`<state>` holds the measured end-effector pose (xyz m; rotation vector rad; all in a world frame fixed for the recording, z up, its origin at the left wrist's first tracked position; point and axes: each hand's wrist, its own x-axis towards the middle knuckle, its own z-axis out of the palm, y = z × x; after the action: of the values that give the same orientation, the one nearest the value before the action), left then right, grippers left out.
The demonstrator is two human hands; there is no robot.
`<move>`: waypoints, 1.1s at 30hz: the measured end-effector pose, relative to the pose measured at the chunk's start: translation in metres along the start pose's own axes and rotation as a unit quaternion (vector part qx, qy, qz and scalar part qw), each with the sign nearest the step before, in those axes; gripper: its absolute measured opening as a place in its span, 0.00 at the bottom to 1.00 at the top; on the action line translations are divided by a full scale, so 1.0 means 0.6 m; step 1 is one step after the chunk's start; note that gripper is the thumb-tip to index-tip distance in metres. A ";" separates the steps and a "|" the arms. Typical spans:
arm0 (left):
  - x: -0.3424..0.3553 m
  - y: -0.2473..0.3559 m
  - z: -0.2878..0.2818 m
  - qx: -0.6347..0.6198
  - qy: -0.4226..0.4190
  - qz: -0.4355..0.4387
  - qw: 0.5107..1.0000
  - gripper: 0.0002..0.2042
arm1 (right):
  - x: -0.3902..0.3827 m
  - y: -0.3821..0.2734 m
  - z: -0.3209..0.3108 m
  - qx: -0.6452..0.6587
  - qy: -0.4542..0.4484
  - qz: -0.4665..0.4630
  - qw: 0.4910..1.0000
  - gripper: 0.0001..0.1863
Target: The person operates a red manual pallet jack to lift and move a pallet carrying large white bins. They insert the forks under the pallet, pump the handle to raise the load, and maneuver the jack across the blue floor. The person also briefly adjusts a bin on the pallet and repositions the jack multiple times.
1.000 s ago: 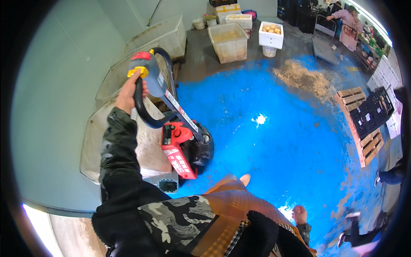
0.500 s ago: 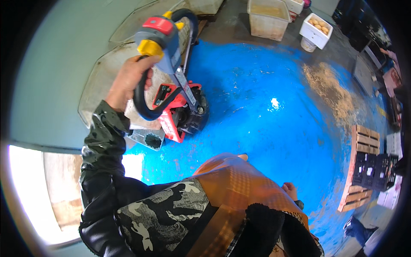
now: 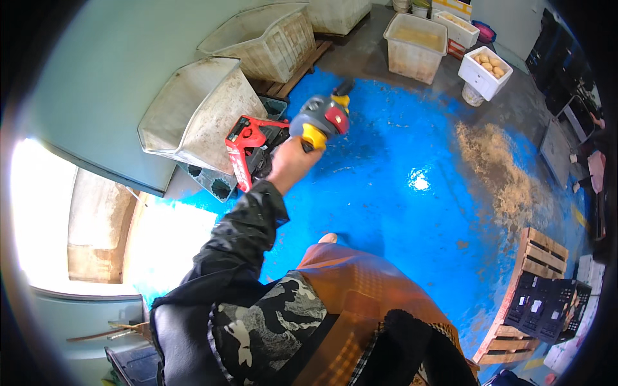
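Observation:
My left hand [image 3: 293,164] is wrapped round the handle of a pallet jack, just under its grey control head [image 3: 318,119] with yellow levers and a red part. The jack's red and black body [image 3: 248,141] stands behind my hand, beside a dirty white plastic tub [image 3: 219,122] on a grey plastic pallet [image 3: 215,186]. The handle is mostly hidden behind its head and my hand. My right hand is not in view.
More tubs [image 3: 270,45] stand on wood by the wall. A water tub [image 3: 415,58] and foam box [image 3: 489,71] of round items stand behind. Crates [image 3: 541,302] rest on a wooden pallet [image 3: 541,251] at right, near sawdust [image 3: 489,161]. A bright doorway [image 3: 45,212] opens left.
My left hand and the handle's head have swung rightward, toward the middle. The scene has shifted, showing more of the doorway. My right hand has left the view.

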<state>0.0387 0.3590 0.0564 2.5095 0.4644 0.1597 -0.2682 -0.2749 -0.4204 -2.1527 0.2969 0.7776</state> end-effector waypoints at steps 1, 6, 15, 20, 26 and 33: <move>-0.019 0.014 0.038 0.035 -0.012 -0.049 0.998 0.29 | -0.016 0.060 -0.025 0.014 0.011 0.000 1.000 0.18; -0.086 0.051 0.163 0.084 0.010 -0.057 0.995 0.32 | -0.131 0.280 -0.147 0.043 0.090 0.043 0.994 0.17; -0.085 0.045 0.170 -0.003 0.000 -0.051 0.999 0.39 | 0.025 0.203 -0.233 -0.038 -0.058 -0.018 0.997 0.19; -0.087 0.049 0.154 -0.067 -0.061 -0.127 0.988 0.38 | 0.147 -0.040 -0.293 0.213 -0.090 0.050 0.972 0.19; -0.113 0.078 0.182 0.040 0.046 -0.128 0.990 0.34 | 0.156 -0.289 -0.390 0.173 -0.145 -0.055 0.973 0.16; -0.125 0.093 0.199 0.057 0.046 -0.160 0.984 0.35 | 0.147 -0.207 -0.469 -0.010 -0.101 0.001 0.995 0.14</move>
<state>0.0106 0.2264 -0.0115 2.5038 0.9291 0.1284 -0.0221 -0.4053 -0.2624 -2.0727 0.1868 0.9945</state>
